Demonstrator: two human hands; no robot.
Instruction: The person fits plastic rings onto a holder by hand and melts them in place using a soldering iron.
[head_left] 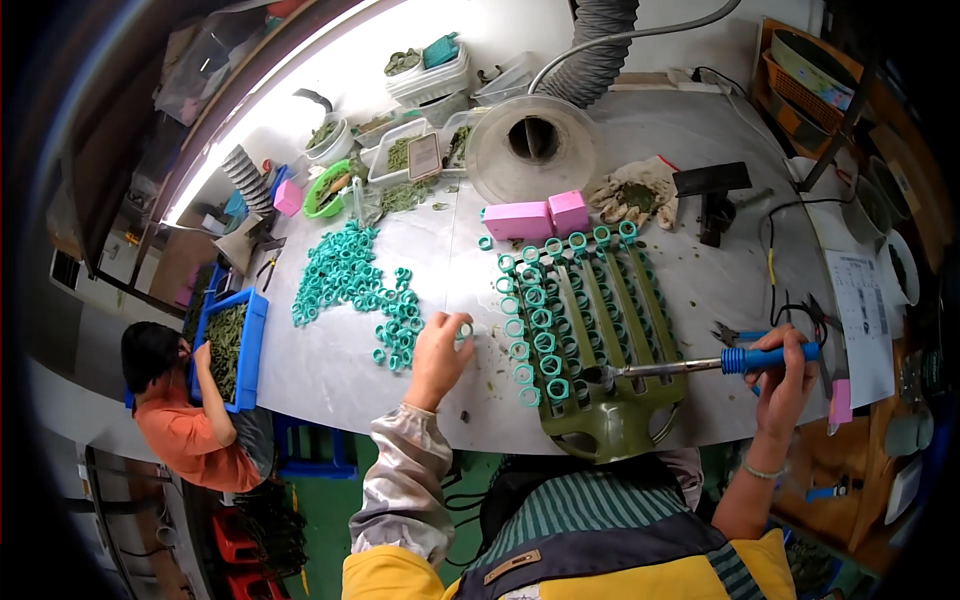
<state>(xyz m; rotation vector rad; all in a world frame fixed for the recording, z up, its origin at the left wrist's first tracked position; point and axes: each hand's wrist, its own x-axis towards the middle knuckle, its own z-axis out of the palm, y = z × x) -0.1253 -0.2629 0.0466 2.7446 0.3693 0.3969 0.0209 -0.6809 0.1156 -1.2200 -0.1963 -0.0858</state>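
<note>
The olive-green plastic rack (pixel 610 425), smooth and rounded at its near end, with long ribs beyond, lies on the grey bench (pixel 450 260) at four o'clock from the view's middle. Open, nut-like teal rings (pixel 545 342) line its left side. The right hand (pixel 785 375) has its fingers wrapped round the ridged blue handle of a metal-shafted iron (pixel 680 367), tip at the rack. The left hand's (pixel 437 355) fingers pinch one teal ring (pixel 464 331). A loose ring heap (pixel 345 270) spreads at ten o'clock; a blue crate (pixel 250 352) of rough green pieces (pixel 224 345) stands at nine. Farther, at eleven, translucent tubs (pixel 432 85) hold green bits (pixel 402 63).
</note>
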